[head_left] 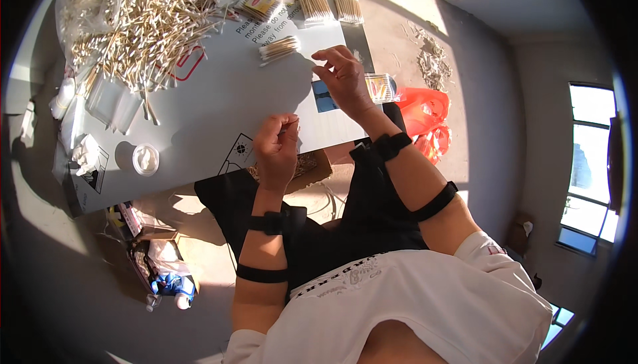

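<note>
My left hand (276, 148) is over the table's near edge, fingers curled in against the thumb; whatever they may pinch is too small to make out. Farther right, my right hand (344, 84) hovers over the table with thumb and forefinger apart and nothing visible between them. Just left of its fingertips lies a small loose bundle of cotton swabs (279, 49). A flat blue rectangle (325, 97) shows beside the right palm. Near the right wrist, a clear packet of swabs (379, 88) with a yellow label lies at the table's right edge.
A big heap of loose cotton swabs (149, 25) covers the far left. Filled packets (314, 5) lie at the back. Clear empty bags (114, 101), a round white tub (145, 159) and crumpled tissue (87, 153) sit at left. A red plastic bag (425, 121) is beyond the right edge.
</note>
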